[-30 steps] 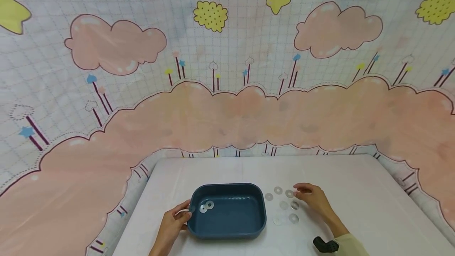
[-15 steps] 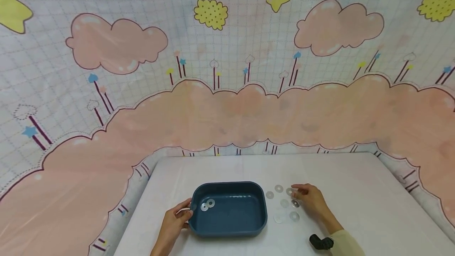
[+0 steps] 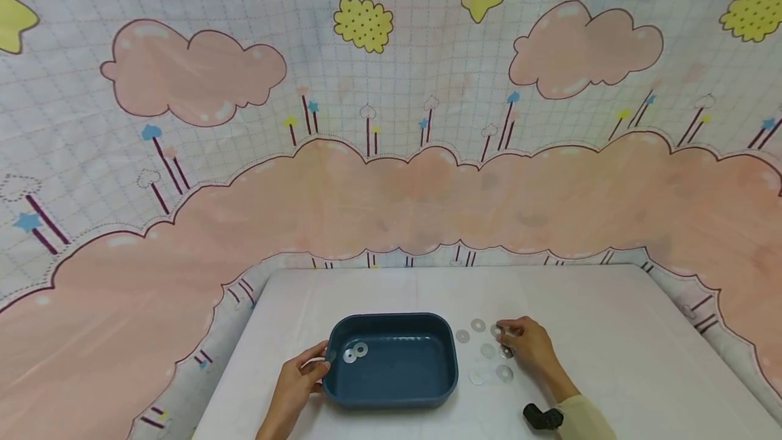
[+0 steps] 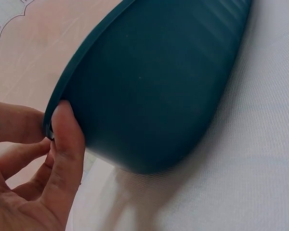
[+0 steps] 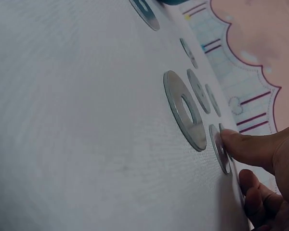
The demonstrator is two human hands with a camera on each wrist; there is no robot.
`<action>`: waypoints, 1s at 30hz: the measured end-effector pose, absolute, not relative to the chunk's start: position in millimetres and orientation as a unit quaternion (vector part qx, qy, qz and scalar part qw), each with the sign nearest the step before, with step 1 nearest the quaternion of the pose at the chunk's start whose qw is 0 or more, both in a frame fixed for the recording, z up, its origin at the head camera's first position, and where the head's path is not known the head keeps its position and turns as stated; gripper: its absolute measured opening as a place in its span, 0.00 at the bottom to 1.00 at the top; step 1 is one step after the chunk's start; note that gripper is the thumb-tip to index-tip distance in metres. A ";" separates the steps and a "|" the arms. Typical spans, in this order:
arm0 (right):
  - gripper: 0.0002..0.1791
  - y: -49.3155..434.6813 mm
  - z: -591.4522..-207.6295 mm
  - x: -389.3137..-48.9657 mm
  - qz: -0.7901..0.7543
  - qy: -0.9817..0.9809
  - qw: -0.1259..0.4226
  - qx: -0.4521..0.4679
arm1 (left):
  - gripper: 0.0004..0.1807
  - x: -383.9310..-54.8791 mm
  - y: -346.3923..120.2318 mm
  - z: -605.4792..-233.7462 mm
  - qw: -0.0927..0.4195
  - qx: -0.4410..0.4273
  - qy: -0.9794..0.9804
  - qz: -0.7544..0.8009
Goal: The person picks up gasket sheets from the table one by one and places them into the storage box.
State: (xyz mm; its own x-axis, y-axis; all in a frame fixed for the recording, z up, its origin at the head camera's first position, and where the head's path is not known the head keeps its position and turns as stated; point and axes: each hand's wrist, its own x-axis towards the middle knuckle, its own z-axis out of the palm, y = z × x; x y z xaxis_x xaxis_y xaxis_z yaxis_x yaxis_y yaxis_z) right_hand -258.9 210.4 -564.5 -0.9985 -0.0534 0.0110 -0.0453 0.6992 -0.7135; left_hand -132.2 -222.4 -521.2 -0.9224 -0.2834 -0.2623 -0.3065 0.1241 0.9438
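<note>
A dark blue rectangular tray [image 3: 391, 396] stands on the white table, with two overlapping metal washers [image 3: 349, 356] inside near its left end. My left hand [image 3: 294, 386] grips the tray's left end; in the left wrist view the thumb [image 4: 67, 139] lies against the outer wall, just under the rim. Right of the tray, several flat washers [image 3: 504, 373] lie loosely grouped on the table. My right hand [image 3: 533, 345] is at the far right of this group, thumb and index fingertips apart at the edge of a washer [image 3: 494, 331]. In the right wrist view the thumb [image 5: 245, 147] overlaps that washer.
The white table [image 3: 635, 345] reaches back to a patterned cloth backdrop [image 3: 391, 202] with clouds and stars. A black device [image 3: 542, 417] is beside the right sleeve [image 3: 583, 419]. A larger-looking washer [image 5: 185, 110] is nearest in the right wrist view.
My right hand has shifted slightly left, its fingertips coming further over the far right washer. The left hand and the tray have stayed in place.
</note>
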 end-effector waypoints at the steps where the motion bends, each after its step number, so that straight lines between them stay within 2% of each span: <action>1: 0.17 210.1 -564.8 -258.9 -0.386 0.922 0.005 -0.028 | 0.26 -132.4 -222.7 -521.6 0.009 -0.197 0.749 0.632; 14: 0.16 210.0 -563.2 -257.7 -0.389 0.921 0.004 -0.032 | 0.26 -132.3 -223.0 -524.5 0.010 -0.193 0.746 0.637; 30: 0.10 212.7 -560.6 -253.7 -0.462 0.887 -0.003 -0.011 | 0.26 -131.0 -222.7 -524.0 0.005 -0.196 0.749 0.633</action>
State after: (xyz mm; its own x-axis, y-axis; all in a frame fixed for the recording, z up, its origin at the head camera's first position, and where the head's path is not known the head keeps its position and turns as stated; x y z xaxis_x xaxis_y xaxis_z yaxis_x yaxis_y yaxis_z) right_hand -253.7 212.7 -560.6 -0.9997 -0.0169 0.0153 -0.0223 0.5723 -0.8198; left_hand -131.0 -222.7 -524.0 -0.9232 -0.2872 -0.2554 -0.2996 0.1215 0.9463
